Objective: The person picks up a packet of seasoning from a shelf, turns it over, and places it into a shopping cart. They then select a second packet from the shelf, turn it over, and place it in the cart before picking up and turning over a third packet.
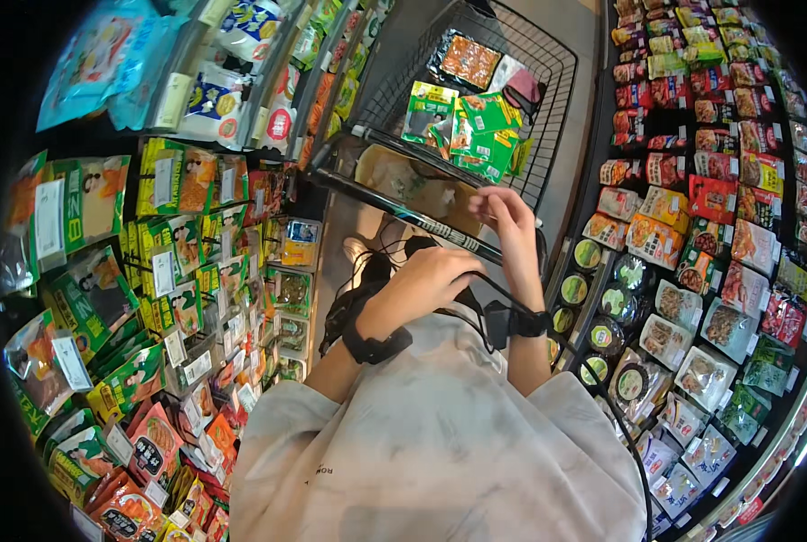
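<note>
My left hand is in front of my body, its fingers bent at a black cable; whether it grips the cable is unclear. Near the right end of the shopping cart's handle, my right hand is raised with curled fingers, and I cannot tell whether anything is between them. Both wrists wear black bands. Beyond the handle, the black wire shopping cart holds several green food packets, a tray of brown food in clear wrap and a pink and grey item.
Hanging food packets with price tags line the left side. On the right, a refrigerated shelf holds packaged foods, round tubs and trays. Grey floor shows beside the cart. A shoe is below the handle.
</note>
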Demonstrator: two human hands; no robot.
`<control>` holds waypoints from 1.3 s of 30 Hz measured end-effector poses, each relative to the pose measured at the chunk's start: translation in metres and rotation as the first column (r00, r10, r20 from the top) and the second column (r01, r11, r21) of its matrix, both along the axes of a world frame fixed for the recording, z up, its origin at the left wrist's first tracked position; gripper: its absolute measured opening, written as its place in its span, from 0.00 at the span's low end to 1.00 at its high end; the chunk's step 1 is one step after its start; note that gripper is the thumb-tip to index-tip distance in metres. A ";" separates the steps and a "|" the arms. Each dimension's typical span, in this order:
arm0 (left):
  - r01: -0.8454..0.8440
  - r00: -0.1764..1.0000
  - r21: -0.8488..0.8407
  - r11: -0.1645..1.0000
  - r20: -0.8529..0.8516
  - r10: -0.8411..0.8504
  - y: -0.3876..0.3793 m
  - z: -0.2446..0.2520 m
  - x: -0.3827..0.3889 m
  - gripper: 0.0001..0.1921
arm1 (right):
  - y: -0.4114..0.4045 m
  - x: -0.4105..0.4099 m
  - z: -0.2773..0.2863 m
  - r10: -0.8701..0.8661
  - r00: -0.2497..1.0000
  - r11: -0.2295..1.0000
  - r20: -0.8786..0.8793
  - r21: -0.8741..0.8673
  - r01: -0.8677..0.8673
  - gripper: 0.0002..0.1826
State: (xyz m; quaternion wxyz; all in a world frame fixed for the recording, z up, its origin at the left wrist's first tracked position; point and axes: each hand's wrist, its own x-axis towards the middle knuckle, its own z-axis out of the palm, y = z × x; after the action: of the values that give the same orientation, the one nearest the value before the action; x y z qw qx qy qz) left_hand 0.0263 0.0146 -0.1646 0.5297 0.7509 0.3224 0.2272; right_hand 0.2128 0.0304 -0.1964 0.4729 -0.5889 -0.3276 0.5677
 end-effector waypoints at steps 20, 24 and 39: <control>-0.388 0.911 0.123 0.913 -0.096 0.400 0.024 0.042 -0.061 0.14 | 0.312 0.290 -0.371 0.483 0.474 0.732 0.737 -0.042 -0.680 0.17; -0.738 0.637 0.095 0.669 -0.232 0.735 -0.028 0.050 -0.075 0.14 | 0.240 0.111 -0.414 0.693 0.171 0.568 0.700 -0.385 -0.727 0.25; -0.752 0.628 0.166 0.637 -0.112 0.770 -0.024 0.083 -0.112 0.13 | 0.231 0.134 -0.241 0.692 0.589 0.721 0.418 -0.353 -0.596 0.17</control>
State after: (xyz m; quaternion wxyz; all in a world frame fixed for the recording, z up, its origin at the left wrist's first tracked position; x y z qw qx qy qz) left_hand -0.0854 -0.0092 -0.0818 0.3145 0.5870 0.6417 0.3804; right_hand 0.3470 0.2611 -0.4377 0.0727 -0.5991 -0.5828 0.5442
